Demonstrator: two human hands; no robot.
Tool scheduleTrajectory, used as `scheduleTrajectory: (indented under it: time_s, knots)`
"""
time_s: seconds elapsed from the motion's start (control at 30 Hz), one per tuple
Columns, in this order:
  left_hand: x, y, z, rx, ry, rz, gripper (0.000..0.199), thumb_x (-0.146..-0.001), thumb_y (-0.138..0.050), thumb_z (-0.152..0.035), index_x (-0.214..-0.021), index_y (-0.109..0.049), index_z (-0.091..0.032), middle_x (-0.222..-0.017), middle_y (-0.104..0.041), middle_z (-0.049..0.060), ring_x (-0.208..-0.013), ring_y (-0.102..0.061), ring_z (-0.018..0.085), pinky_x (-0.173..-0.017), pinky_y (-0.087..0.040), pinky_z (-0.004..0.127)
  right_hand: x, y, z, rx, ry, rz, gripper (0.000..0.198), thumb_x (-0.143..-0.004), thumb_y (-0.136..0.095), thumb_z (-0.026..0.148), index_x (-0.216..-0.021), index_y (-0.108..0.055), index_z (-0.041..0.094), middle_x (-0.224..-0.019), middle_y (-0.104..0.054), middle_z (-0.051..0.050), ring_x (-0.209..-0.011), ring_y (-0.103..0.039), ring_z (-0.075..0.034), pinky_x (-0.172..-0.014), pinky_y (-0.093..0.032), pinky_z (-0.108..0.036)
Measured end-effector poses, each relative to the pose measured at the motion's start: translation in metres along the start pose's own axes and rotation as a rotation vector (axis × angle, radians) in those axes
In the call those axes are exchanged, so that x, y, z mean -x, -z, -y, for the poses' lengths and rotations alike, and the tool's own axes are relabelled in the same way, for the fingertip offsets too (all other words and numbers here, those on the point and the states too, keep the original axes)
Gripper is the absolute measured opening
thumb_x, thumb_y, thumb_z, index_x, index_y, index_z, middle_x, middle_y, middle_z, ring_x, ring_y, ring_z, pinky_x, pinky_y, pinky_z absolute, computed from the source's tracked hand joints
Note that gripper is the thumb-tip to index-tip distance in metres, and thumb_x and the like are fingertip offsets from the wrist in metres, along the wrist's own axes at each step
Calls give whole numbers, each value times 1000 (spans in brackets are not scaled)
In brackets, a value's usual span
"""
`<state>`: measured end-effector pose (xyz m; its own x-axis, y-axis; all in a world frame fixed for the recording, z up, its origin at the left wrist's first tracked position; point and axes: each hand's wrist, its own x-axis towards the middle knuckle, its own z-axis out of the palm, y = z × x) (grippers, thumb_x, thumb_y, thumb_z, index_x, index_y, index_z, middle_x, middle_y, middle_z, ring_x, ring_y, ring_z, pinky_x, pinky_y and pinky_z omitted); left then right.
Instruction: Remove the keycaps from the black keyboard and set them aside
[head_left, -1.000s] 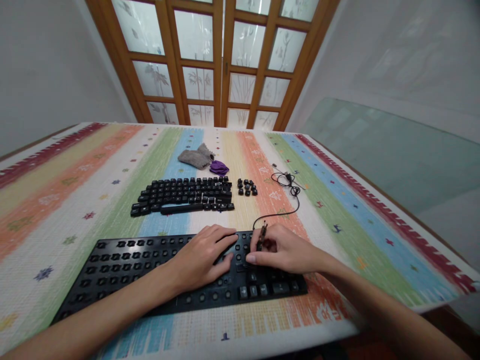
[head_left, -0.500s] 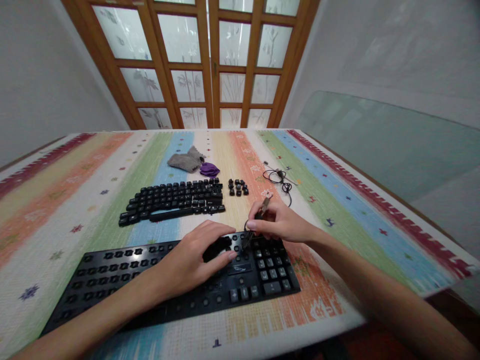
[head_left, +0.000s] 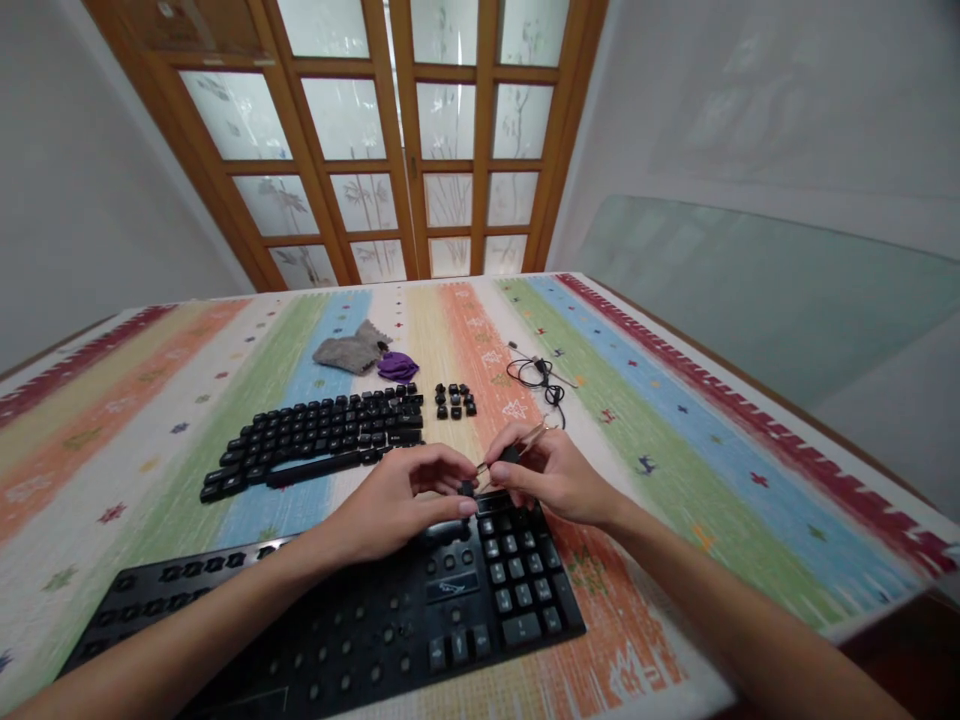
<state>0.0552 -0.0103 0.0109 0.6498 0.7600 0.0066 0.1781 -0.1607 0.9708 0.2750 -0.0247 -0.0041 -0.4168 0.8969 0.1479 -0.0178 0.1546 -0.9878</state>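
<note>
A black keyboard [head_left: 360,620] lies under my hands, many of its keys stripped to bare switches, while the number pad at its right still has caps. My left hand [head_left: 390,500] is above its upper middle, thumb and fingers closed on a small black keycap [head_left: 466,488]. In my right hand [head_left: 555,478], just to the right, is a wire keycap puller [head_left: 511,455] with a dark handle. Its wire loops point left toward the keycap; whether they still touch it I cannot tell.
Removed keycaps [head_left: 322,425] lie in rows beyond the keyboard, with a smaller group [head_left: 455,400] to their right. A grey cloth [head_left: 349,352] and a purple cloth [head_left: 397,367] sit farther back. A coiled black cable [head_left: 551,390] rests at the right.
My right hand has lifted the puller off the keyboard's upper right keys. My left thumb and fingers have closed on a keycap at its loops. The view has tilted up slightly.
</note>
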Motion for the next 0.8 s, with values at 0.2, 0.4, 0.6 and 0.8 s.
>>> scheduleTrajectory:
  time_s: [0.2, 0.4, 0.6, 0.8]
  knots:
    - [-7, 6, -7, -376, -168, -50, 12, -85, -68, -22, -95, -74, -17, -92, -76, 3, -84, -70, 17, -80, -53, 28, -1, 1, 3, 76, 60, -104, 23, -85, -70, 38, -85, -62, 16, -66, -56, 4, -47, -55, -7, -44, -42, -19]
    - [-10, 10, -5, -581, -295, -81, 8, -85, -70, -18, -92, -73, -18, -87, -75, 1, -79, -69, 15, -74, -50, 25, -2, 0, -1, 270, 111, -161, 21, -86, -69, 37, -85, -65, 16, -69, -59, 2, -54, -55, -10, -50, -43, -23]
    - [-13, 14, -7, -650, -306, 9, 9, -83, -69, -15, -92, -72, -17, -82, -71, 1, -74, -66, 13, -71, -49, 24, -3, 0, -2, 404, 126, -164, 22, -87, -68, 37, -82, -67, 16, -73, -64, -2, -60, -57, -12, -54, -43, -25]
    - [-22, 24, -7, -658, -334, -15, 18, -80, -63, -10, -92, -74, -17, -81, -69, 1, -71, -64, 12, -69, -51, 23, -3, 2, -1, 480, 132, -262, 23, -87, -66, 38, -83, -67, 16, -73, -67, -3, -64, -61, -15, -58, -45, -27]
